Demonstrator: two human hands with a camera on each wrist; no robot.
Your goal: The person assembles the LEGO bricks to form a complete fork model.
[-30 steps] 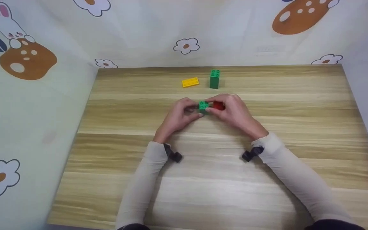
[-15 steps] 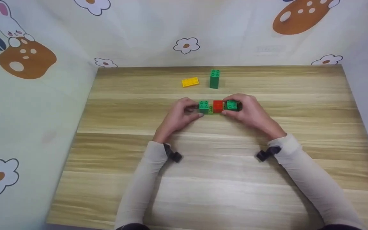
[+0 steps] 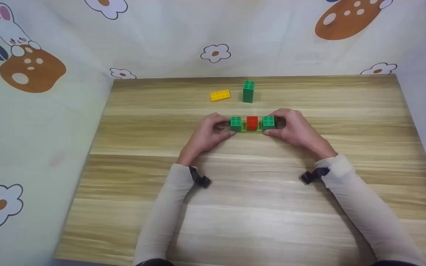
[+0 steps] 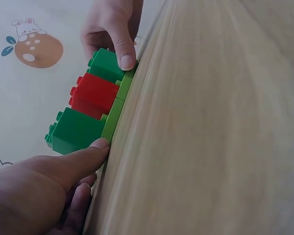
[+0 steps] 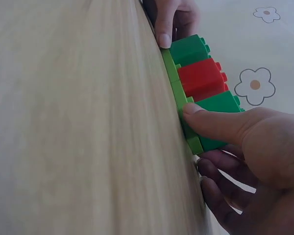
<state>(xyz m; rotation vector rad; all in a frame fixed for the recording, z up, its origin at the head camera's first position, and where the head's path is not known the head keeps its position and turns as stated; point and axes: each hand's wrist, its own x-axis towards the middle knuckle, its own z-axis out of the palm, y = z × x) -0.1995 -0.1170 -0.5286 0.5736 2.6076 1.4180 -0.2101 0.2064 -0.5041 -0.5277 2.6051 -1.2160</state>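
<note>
A low row of light green flat bricks (image 5: pixel 179 98) lies on the table, a seam showing near its middle. On top stand a left green brick (image 3: pixel 236 124), a red brick (image 3: pixel 252 123) and a right green brick (image 3: pixel 268 123), with small gaps between them. My left hand (image 3: pixel 210 133) grips the row's left end, thumb at the near side by the green brick. At the other end, my right hand (image 3: pixel 297 130) holds the light green piece, its thumb pressed low on the near side in the right wrist view. The far fingers are partly hidden behind the bricks.
Behind the row, a flat yellow brick (image 3: pixel 220 95) lies slightly turned on the wooden table (image 3: pixel 250 207). To its right a tall green brick stack (image 3: pixel 248 92) stands upright. A patterned wall covering (image 3: pixel 168 44) borders the table's back and sides.
My right hand has slid rightward from the left green brick, past the red one, to the row's right end, uncovering the red and right green bricks. My left hand has stayed put.
</note>
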